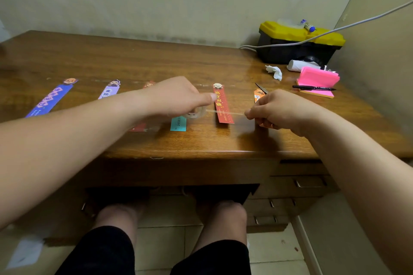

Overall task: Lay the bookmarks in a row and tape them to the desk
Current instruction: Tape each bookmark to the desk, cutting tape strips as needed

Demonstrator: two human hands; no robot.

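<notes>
Several bookmarks lie in a row on the wooden desk [156, 60]: a blue one [50, 99], a lilac one [109, 91], a red one [139, 127] mostly hidden by my left arm, a teal one [178, 123], a red one [223, 107] and an orange one [258, 95] partly behind my right hand. My left hand [178, 96] grips a clear tape roll [196, 114]. My right hand [274, 108] pinches the tape's free end, and the strip [223, 113] stretches above the red bookmark.
A black and yellow toolbox [297, 43] with a marker on top stands at the back right, a white cable running past it. Crumpled tissue [274, 71], pink sticky notes [317, 80], a black pen [312, 88] and tweezers [262, 88] lie right of the row. Drawers sit below right.
</notes>
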